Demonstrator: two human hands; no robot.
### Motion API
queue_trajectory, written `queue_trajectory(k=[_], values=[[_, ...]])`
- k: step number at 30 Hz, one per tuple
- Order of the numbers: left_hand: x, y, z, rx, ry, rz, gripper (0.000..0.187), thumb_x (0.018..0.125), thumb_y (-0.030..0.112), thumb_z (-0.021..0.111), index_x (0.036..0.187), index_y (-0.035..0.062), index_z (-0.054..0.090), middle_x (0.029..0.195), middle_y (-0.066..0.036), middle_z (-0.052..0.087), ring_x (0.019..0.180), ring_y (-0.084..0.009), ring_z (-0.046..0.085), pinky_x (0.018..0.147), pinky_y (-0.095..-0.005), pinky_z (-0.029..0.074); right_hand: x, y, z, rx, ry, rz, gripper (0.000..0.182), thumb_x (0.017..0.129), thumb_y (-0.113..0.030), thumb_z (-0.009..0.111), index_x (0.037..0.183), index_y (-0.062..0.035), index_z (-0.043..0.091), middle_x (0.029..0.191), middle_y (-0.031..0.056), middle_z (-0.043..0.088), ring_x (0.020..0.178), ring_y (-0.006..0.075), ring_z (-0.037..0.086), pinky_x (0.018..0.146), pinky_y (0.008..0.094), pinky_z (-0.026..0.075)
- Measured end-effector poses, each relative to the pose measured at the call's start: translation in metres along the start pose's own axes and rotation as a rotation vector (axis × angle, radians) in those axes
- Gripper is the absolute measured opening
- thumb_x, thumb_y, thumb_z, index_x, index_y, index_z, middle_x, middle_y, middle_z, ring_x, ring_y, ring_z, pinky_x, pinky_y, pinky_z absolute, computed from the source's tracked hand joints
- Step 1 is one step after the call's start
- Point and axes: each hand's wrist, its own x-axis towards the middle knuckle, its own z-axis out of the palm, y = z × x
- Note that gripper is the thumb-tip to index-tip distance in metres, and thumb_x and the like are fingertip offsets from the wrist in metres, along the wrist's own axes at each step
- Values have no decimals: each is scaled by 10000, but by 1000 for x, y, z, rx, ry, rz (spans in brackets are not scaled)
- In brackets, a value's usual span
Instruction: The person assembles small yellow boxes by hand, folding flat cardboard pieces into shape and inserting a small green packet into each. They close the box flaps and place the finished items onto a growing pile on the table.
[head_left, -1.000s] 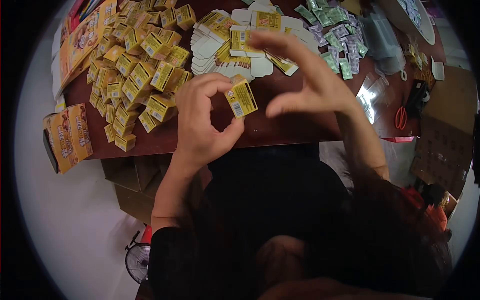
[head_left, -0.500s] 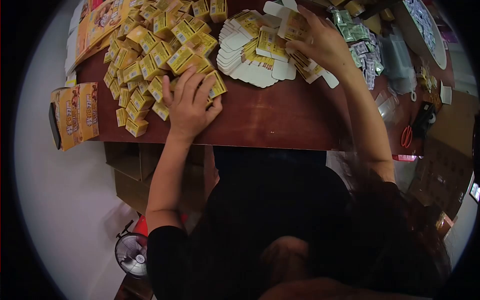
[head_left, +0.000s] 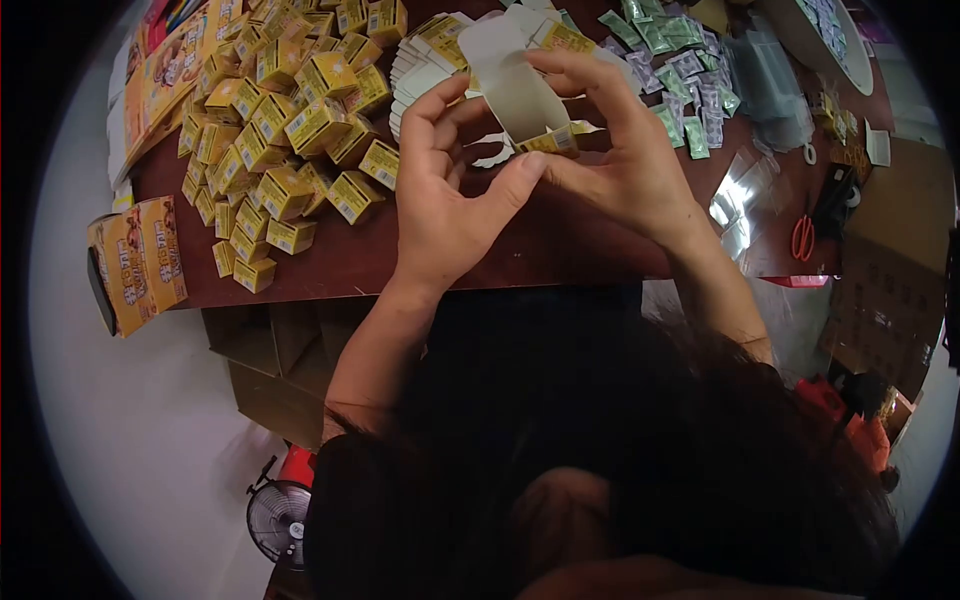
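Both hands hold one flat carton blank [head_left: 515, 85], white inside with yellow print at its lower edge, above the dark red table [head_left: 350, 255]. My left hand [head_left: 450, 195] grips its left side with thumb and fingers. My right hand [head_left: 620, 150] pinches its right side and top. Behind the hands lies a fanned stack of flat blanks [head_left: 425, 60]. A heap of several folded small yellow boxes [head_left: 285, 120] covers the table's left part.
Green and silver sachets [head_left: 685, 70] lie at the back right beside clear plastic bags [head_left: 765, 80]. Red-handled scissors [head_left: 802, 237] rest near the right edge. A large orange printed pack [head_left: 140, 262] hangs at the table's left corner. A fan [head_left: 275, 520] stands on the floor.
My left hand left the heap of folded boxes, and my right hand drew a flat blank from the stack. Both hands now hold that blank over the table.
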Motion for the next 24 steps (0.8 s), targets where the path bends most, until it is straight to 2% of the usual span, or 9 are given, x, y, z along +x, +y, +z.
queue_trajectory(k=[2, 6, 8, 11, 13, 18, 19, 20, 24], values=[[0, -2, 0, 80, -71, -13, 806, 837, 142, 820, 1437, -11, 305, 1272, -162, 561, 1158, -223, 606, 964, -352, 526, -4, -2, -9, 10, -10, 21, 740, 765, -165, 871, 1407, -157, 503, 1204, 156, 629, 1078, 258, 686, 784, 337, 615], [1, -3, -8, 282, -204, 142, 743, 822, 125, 821, 1405, 1, 377, 1223, -136, 588, 1124, -209, 617, 949, -343, 524, -10, 0, -27, 89, -210, 137, 872, 738, -122, 903, 1468, -103, 427, 1316, 80, 537, 1103, 216, 646, 896, 358, 597], [5, -5, -11, 434, -259, 428, 570, 820, 92, 805, 1311, 21, 525, 1173, -105, 619, 1073, -194, 629, 928, -328, 517, -13, 2, -30, 148, -254, 143, 897, 721, -134, 917, 1468, -89, 424, 1325, 82, 520, 1120, 225, 643, 907, 360, 596], [14, 6, -10, 479, -345, 459, 393, 837, 76, 787, 1196, 39, 634, 1136, -80, 647, 1040, -189, 632, 913, -319, 509, -18, 1, -29, 187, -147, -15, 887, 728, -126, 911, 1461, -73, 415, 1315, 85, 520, 1141, 229, 639, 921, 353, 593], [15, 6, -13, 476, -339, 428, 362, 843, 73, 780, 1178, 41, 650, 1133, -79, 656, 1038, -192, 634, 908, -322, 511, -23, 5, -25, 353, -129, 85, 743, 766, -88, 876, 1403, -55, 496, 1316, 87, 521, 1174, 224, 626, 935, 344, 588], [12, 7, -10, 446, -338, 290, 361, 884, 85, 762, 1210, 30, 619, 1139, -96, 663, 1046, -186, 642, 908, -316, 522, -24, 11, -28, 238, -123, -4, 454, 819, -11, 811, 1236, -16, 630, 1302, 97, 541, 1198, 222, 611, 980, 345, 563], [8, 9, -2, 260, -302, 155, 377, 904, 91, 750, 1234, 23, 581, 1148, -105, 653, 1053, -179, 644, 911, -308, 528, -23, 14, -28, 245, -96, -2, 382, 830, 3, 796, 1186, -7, 658, 1286, 103, 554, 1218, 225, 599, 1007, 351, 548], [5, 11, 2, 74, -261, 20, 394, 924, 96, 737, 1258, 17, 544, 1158, -114, 643, 1059, -172, 645, 914, -300, 533, -22, 15, -28, 246, -97, -2, 382, 830, 3, 796, 1186, -7, 658, 1286, 103, 554, 1218, 225, 599, 1007, 351, 548], [7, 11, 0, 95, -236, -31, 426, 944, 115, 727, 1277, 13, 480, 1179, -121, 623, 1067, -161, 645, 923, -286, 538, -19, 15, -17, 368, -22, -108, 297, 858, 9, 764, 1130, -3, 646, 1235, 104, 591, 1255, 223, 564, 1054, 361, 505]])
